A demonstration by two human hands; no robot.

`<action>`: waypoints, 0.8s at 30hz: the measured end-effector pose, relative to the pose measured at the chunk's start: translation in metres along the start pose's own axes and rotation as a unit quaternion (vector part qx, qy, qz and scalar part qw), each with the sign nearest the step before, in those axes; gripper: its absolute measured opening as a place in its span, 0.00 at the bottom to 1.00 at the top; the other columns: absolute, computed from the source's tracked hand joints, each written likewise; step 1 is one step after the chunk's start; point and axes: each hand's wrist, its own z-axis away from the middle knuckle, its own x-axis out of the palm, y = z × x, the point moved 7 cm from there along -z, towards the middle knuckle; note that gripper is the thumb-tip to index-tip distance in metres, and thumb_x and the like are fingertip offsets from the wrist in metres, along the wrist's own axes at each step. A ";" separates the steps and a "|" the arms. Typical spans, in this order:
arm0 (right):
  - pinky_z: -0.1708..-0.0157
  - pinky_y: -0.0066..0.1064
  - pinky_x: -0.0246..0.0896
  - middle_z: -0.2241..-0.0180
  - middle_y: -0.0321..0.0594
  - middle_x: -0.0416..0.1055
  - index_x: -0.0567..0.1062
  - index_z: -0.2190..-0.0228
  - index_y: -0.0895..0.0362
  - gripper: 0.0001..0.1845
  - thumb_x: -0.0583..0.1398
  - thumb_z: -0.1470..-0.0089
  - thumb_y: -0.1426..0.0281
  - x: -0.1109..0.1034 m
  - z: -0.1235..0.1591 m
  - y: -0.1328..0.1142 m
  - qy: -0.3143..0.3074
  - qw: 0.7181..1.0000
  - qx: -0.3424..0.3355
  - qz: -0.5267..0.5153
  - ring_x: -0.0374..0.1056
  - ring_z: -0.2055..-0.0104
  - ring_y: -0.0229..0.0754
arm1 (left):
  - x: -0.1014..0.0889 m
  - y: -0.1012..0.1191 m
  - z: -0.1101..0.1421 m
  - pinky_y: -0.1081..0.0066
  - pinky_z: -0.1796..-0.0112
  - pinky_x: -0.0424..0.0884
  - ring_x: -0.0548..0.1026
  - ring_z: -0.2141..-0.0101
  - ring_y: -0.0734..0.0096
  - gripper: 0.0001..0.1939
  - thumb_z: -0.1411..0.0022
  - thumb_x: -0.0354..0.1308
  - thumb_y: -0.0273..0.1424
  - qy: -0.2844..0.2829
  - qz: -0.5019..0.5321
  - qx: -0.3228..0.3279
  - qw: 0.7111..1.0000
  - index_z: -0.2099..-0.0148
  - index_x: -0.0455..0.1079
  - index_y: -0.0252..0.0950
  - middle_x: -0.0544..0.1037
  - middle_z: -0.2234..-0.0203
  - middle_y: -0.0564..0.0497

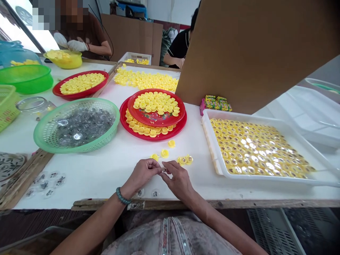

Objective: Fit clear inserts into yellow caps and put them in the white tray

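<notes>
My left hand (143, 173) and my right hand (177, 180) meet fingertip to fingertip just above the white table near its front edge, both pinching one small clear-and-yellow piece (164, 170) between them. Loose yellow discs (164, 153) lie just beyond the fingers, and a small cluster of finished discs (185, 160) sits to the right. Two stacked red plates (124, 111) full of yellow discs stand further back. A green basket (42, 136) of clear plastic covers is at the left. A white tray (209, 140) of covered discs is at the right.
Clear covers (49, 182) lie on the table at the front left. A tall cardboard sheet (252, 49) stands behind the tray. Another red plate (57, 91), a green bowl (26, 83) and a yellow bowl (66, 63) sit at the back left. Two other people work at the far side.
</notes>
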 end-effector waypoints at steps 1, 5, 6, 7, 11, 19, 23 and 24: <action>0.69 0.29 0.64 0.66 0.42 0.69 0.72 0.57 0.57 0.14 0.59 0.48 0.71 -0.001 0.000 0.002 0.005 1.000 0.004 0.003 0.66 0.69 0.37 | -0.002 0.006 -0.002 0.72 0.68 0.66 0.72 0.72 0.70 0.09 0.47 0.58 0.35 0.007 -0.042 0.016 0.999 0.70 0.70 0.33 0.75 0.75 0.51; 0.69 0.28 0.64 0.67 0.40 0.70 0.70 0.55 0.55 0.17 0.60 0.49 0.70 -0.004 0.003 0.012 0.011 0.999 0.048 0.002 0.66 0.71 0.36 | -0.022 0.034 -0.010 0.66 0.59 0.66 0.72 0.63 0.65 0.12 0.43 0.54 0.35 0.108 -0.275 0.141 0.945 0.58 0.71 0.36 0.76 0.62 0.48; 0.68 0.29 0.64 0.67 0.39 0.70 0.70 0.55 0.55 0.18 0.60 0.49 0.70 -0.005 0.004 0.014 0.012 0.998 0.060 0.001 0.66 0.72 0.36 | -0.024 0.038 -0.012 0.64 0.56 0.65 0.71 0.59 0.63 0.13 0.42 0.53 0.34 0.112 -0.322 0.170 0.925 0.56 0.71 0.36 0.76 0.59 0.47; 0.68 0.30 0.65 0.68 0.39 0.70 0.69 0.55 0.55 0.18 0.60 0.50 0.70 -0.005 0.006 0.017 0.012 0.997 0.071 -0.001 0.66 0.72 0.36 | -0.022 0.039 -0.015 0.63 0.53 0.63 0.70 0.57 0.63 0.13 0.41 0.52 0.32 0.098 -0.356 0.190 0.910 0.56 0.71 0.36 0.75 0.58 0.47; 0.69 0.30 0.65 0.68 0.38 0.70 0.69 0.61 0.55 0.13 0.61 0.51 0.70 -0.005 0.012 0.024 0.006 0.995 0.097 -0.028 0.66 0.71 0.37 | -0.018 0.023 -0.019 0.67 0.62 0.66 0.73 0.64 0.65 0.09 0.42 0.53 0.34 0.076 -0.402 0.127 0.903 0.62 0.71 0.37 0.77 0.67 0.49; 0.68 0.29 0.65 0.67 0.38 0.68 0.70 0.63 0.55 0.13 0.63 0.53 0.73 -0.013 0.014 0.023 -0.012 0.995 0.090 -0.050 0.66 0.70 0.36 | -0.014 0.003 0.007 0.72 0.73 0.62 0.72 0.73 0.68 0.08 0.42 0.51 0.35 0.094 -0.317 -0.022 0.943 0.65 0.69 0.38 0.76 0.75 0.53; 0.69 0.29 0.65 0.66 0.38 0.69 0.71 0.61 0.55 0.13 0.62 0.51 0.71 -0.012 0.014 0.022 -0.032 0.996 0.071 -0.044 0.67 0.70 0.36 | -0.018 0.011 0.003 0.72 0.68 0.65 0.72 0.68 0.70 0.18 0.47 0.48 0.23 0.047 -0.344 0.089 0.934 0.55 0.70 0.38 0.75 0.64 0.51; 0.69 0.29 0.65 0.65 0.39 0.70 0.71 0.61 0.55 0.13 0.62 0.51 0.71 -0.012 0.012 0.021 -0.036 0.997 0.063 -0.038 0.68 0.69 0.37 | -0.017 0.012 0.001 0.72 0.68 0.65 0.71 0.68 0.70 0.21 0.48 0.48 0.21 0.028 -0.342 0.113 0.933 0.54 0.70 0.38 0.75 0.61 0.50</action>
